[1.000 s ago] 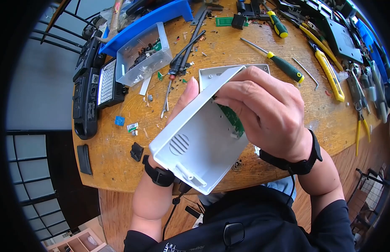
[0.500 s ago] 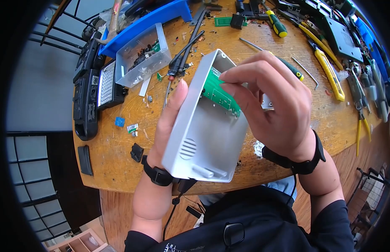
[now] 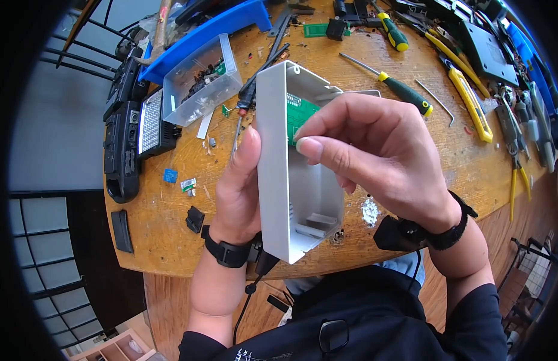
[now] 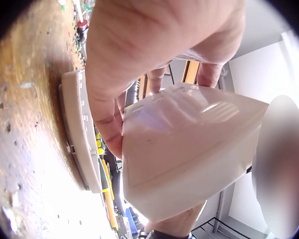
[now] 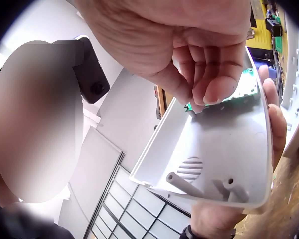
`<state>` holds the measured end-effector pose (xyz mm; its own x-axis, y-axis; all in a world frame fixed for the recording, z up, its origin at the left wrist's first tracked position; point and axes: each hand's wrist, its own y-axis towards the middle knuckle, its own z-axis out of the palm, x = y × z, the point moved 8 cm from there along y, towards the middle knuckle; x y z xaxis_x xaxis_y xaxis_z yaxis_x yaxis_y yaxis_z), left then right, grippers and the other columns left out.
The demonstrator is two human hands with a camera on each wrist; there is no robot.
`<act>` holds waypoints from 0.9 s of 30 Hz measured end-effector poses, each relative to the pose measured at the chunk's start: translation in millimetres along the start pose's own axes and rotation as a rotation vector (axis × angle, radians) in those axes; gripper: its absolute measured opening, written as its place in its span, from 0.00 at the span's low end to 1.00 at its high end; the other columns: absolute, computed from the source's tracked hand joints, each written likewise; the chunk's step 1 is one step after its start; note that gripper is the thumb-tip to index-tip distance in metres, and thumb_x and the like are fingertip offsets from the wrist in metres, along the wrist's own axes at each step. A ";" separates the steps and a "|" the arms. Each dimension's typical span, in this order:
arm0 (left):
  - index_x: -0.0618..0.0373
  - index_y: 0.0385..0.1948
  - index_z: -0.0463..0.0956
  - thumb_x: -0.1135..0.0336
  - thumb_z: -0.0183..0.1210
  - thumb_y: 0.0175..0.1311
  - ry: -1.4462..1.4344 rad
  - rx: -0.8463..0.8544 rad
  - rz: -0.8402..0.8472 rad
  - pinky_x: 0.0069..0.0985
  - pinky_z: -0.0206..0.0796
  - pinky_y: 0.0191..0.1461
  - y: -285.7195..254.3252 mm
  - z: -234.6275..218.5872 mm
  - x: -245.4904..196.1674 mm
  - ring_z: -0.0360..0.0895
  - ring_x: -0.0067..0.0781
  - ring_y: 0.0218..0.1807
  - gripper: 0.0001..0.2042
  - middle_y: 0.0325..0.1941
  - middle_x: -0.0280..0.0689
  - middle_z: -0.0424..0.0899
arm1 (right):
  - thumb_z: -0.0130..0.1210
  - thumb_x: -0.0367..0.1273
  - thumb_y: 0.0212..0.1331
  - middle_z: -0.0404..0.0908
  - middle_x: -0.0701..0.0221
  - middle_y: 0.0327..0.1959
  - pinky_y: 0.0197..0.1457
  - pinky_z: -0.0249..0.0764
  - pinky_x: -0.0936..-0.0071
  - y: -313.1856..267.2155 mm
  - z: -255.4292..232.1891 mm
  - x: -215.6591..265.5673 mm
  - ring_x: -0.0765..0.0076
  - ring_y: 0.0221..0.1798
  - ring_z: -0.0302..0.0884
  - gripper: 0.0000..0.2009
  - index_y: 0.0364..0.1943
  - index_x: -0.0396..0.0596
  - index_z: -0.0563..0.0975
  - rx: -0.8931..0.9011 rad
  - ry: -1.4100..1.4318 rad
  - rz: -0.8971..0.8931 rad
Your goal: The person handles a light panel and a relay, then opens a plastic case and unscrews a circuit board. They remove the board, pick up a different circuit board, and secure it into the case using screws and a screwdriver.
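Note:
My left hand holds a white plastic housing tilted above the table, its open side facing right. Inside the housing sits a green circuit board, near the far end. The thumb and forefinger of my right hand pinch the board's near edge, and its other fingers curl beneath. In the right wrist view, a round slotted grille and two screw posts show in the housing floor. A second white shell lies on the table, mostly hidden behind my right hand in the head view.
A clear plastic box of small parts stands at the far left beside a blue tray. Green-and-yellow screwdrivers, a yellow utility knife and pliers lie to the right. Scraps litter the wooden table.
The housing has turned more upright, its outer side wall now facing the camera. My right fingers have moved lower along the board, and the hand has opened out from its earlier position over the housing.

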<state>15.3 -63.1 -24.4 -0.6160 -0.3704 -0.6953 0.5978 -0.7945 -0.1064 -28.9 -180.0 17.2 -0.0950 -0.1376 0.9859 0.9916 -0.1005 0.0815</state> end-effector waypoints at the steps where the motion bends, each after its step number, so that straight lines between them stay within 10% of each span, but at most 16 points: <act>1: 0.58 0.60 0.63 0.43 0.48 0.69 -0.001 0.000 -0.004 0.28 0.68 0.57 0.3 1.3 0.9 0.75 0.29 0.53 0.29 0.53 0.40 0.76 | 0.61 0.29 0.60 0.80 0.75 0.27 0.23 0.66 0.88 -0.4 2.7 -1.1 0.88 0.23 0.72 0.08 0.37 0.37 0.79 0.026 0.039 0.014; 16: 0.52 0.72 0.42 0.45 0.59 0.61 0.148 0.095 0.041 0.29 0.69 0.47 -3.8 -6.4 -3.7 0.75 0.31 0.42 0.44 0.50 0.40 0.74 | 0.60 0.30 0.60 0.82 0.67 0.27 0.23 0.69 0.85 -5.2 15.8 -14.2 0.80 0.21 0.75 0.08 0.35 0.36 0.80 0.214 0.302 0.283; 27: 0.57 0.72 0.42 0.50 0.68 0.53 0.260 0.052 0.151 0.36 0.55 0.71 4.7 9.6 -12.0 0.62 0.42 0.69 0.50 0.71 0.46 0.57 | 0.58 0.31 0.62 0.81 0.67 0.24 0.20 0.68 0.84 -7.3 16.0 -19.4 0.79 0.20 0.75 0.10 0.34 0.35 0.79 0.268 0.369 0.356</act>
<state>20.6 -67.1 -9.7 -0.3660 -0.3554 -0.8601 0.6415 -0.7659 0.0435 -32.9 -160.9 -0.3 0.2716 -0.4566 0.8472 0.9512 0.2612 -0.1641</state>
